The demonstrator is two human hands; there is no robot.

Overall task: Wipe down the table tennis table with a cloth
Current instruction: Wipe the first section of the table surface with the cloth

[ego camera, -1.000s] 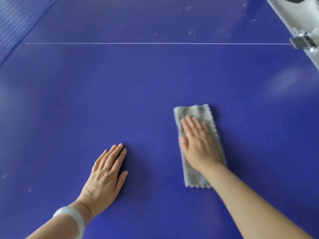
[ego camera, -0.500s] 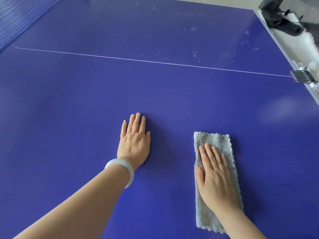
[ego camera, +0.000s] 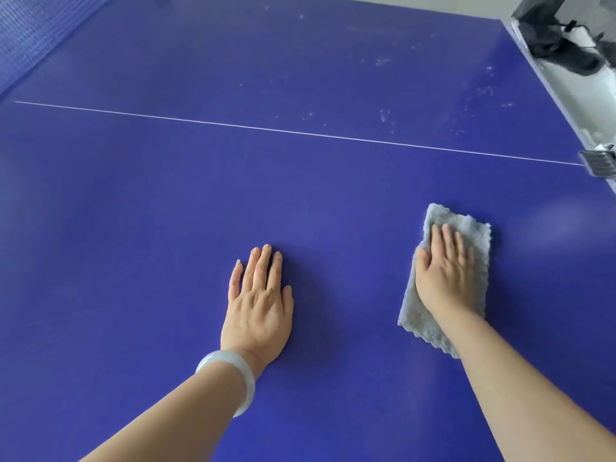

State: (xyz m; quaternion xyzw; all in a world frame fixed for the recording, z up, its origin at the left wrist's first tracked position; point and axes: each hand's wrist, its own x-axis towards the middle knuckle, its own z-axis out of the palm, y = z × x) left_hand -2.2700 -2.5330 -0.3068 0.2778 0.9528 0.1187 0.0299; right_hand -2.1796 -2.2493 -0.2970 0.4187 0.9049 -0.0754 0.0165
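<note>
The blue table tennis table (ego camera: 140, 201) fills the view, with a thin white centre line crossing it. A folded grey cloth (ego camera: 473, 233) lies flat on it at the right. My right hand (ego camera: 445, 275) presses down on the cloth with straight fingers; the palm covers its middle. My left hand (ego camera: 258, 301) rests flat on the bare table to the left of the cloth, fingers straight, a pale bangle on the wrist. Whitish dust specks (ego camera: 386, 115) dot the surface beyond the white line.
The blue net (ego camera: 30, 31) runs along the top left corner. The table's right edge (ego camera: 563, 105) slants down the upper right, with a metal clamp (ego camera: 598, 163) on it. Dark objects (ego camera: 560, 45) lie on the pale floor beyond that edge.
My right hand has slid the cloth forward and to the right over the table. My left hand has moved forward across the table, staying flat on it. The view has tilted up.
</note>
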